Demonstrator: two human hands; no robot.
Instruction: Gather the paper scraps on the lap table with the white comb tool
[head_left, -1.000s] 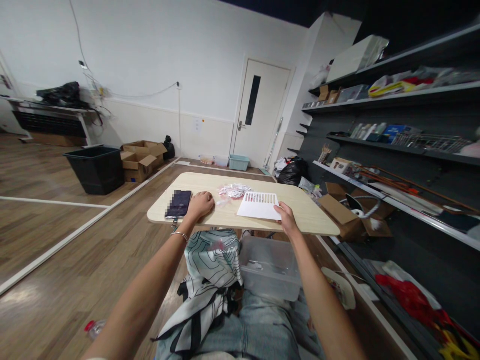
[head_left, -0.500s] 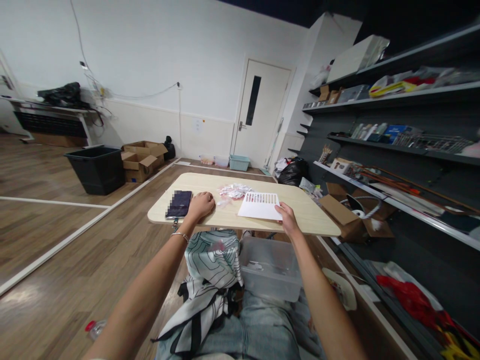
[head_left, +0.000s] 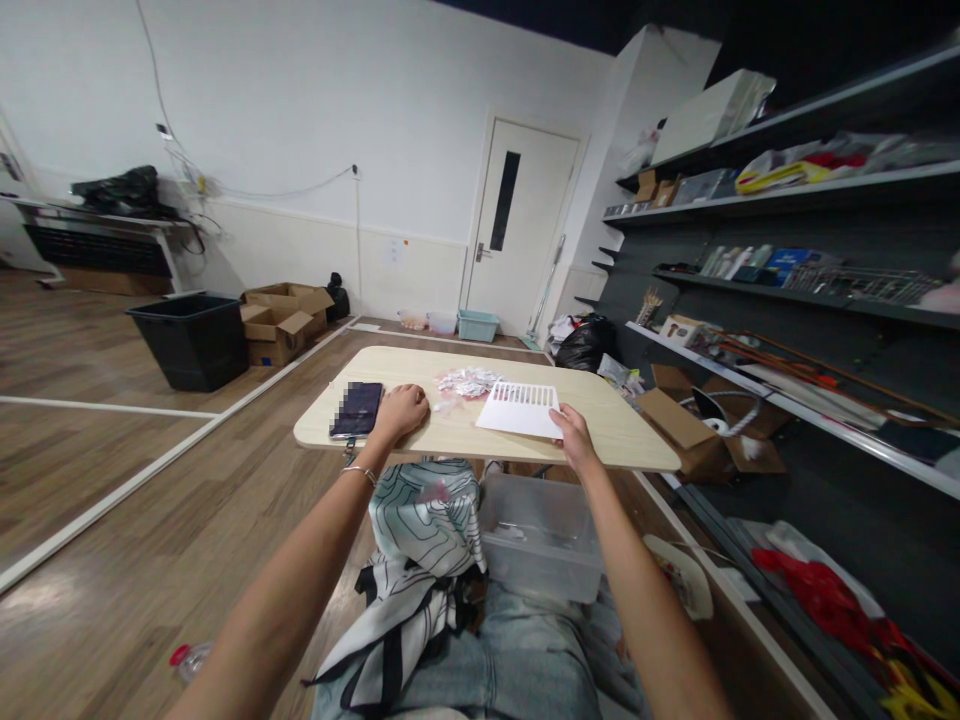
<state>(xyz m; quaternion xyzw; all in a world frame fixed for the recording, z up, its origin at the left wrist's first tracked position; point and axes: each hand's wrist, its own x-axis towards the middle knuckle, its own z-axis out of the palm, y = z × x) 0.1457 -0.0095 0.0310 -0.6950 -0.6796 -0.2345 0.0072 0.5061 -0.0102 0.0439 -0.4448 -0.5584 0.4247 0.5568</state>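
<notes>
My right hand [head_left: 574, 434] grips the lower right corner of a white card with a row of slots [head_left: 517, 414] along its far side. The card is held low over the table [head_left: 600, 440]. My left hand [head_left: 405, 410] rests on the table with its fingers curled; whatever may be under them is hidden. A dark phone-like slab [head_left: 360, 408], partly blurred out, lies just left of that hand. Between the hands and farther back is a loose pile of small white and pinkish pieces [head_left: 466, 382].
A clear plastic bin [head_left: 540, 570] stands below the table's near edge, beside patterned cloth [head_left: 424, 520] on my lap. Shelves [head_left: 795, 290] run along the right, with an open cardboard box [head_left: 686, 440] near the table. A black bin [head_left: 191, 345] stands at left.
The card's near edge has tilted slightly in my right hand. My left hand stays in place on the table.
</notes>
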